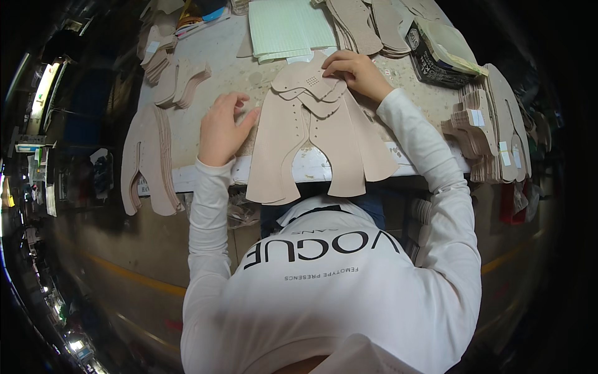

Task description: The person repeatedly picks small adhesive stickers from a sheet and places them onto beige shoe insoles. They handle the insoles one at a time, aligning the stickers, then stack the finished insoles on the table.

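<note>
In front of me lie several beige shoe-upper pieces, overlapping at the table's front edge. On top sits a perforated piece (pixel 311 80) with a small grid of holes and scalloped edges. Below it, large two-legged pieces (pixel 274 149) spread apart and overhang the edge a little. My right hand (pixel 359 73) rests its bent, parted fingertips on the upper right of the perforated piece; its thumb is not clearly visible. To the left of the pieces, my left hand (pixel 222 128) hovers close to them, fingers apart and nothing in them.
A pale green lined pad (pixel 289 28) lies at the back of the table. Stacks of cut pieces stand at left (pixel 149 156), right (pixel 479 131) and back (pixel 355 25). A black box (pixel 439 56) sits at the back right. Pens (pixel 202 19) lie at the back left.
</note>
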